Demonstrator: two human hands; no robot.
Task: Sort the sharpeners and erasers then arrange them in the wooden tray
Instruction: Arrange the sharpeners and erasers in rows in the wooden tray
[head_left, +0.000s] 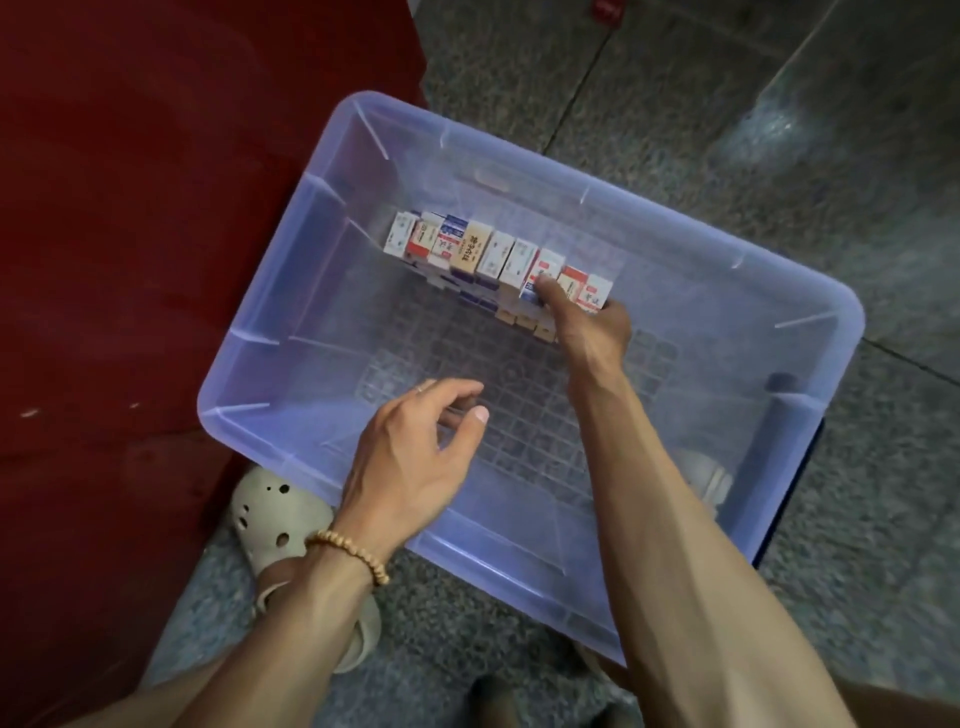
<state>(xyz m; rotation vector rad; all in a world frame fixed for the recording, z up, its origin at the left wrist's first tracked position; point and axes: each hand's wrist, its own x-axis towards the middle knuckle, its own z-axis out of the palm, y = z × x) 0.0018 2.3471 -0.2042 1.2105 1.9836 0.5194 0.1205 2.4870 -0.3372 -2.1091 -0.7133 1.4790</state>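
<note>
Bare forearms are seen, no sleeves; a tan wooden bead bracelet (349, 553) is worn at the left wrist, a thin ring (422, 387) on the left hand (415, 457), and a cream perforated clog (270, 512) below

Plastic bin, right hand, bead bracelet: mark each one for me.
plastic bin (810, 291), head view, far right rim.
right hand (592, 327), head view, back of hand.
bead bracelet (353, 556), head view, beads on left wrist.

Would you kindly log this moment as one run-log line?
right hand: touching boxes | left hand: open, empty | boxes: rowed in plastic bin | wooden tray: unseen
</note>
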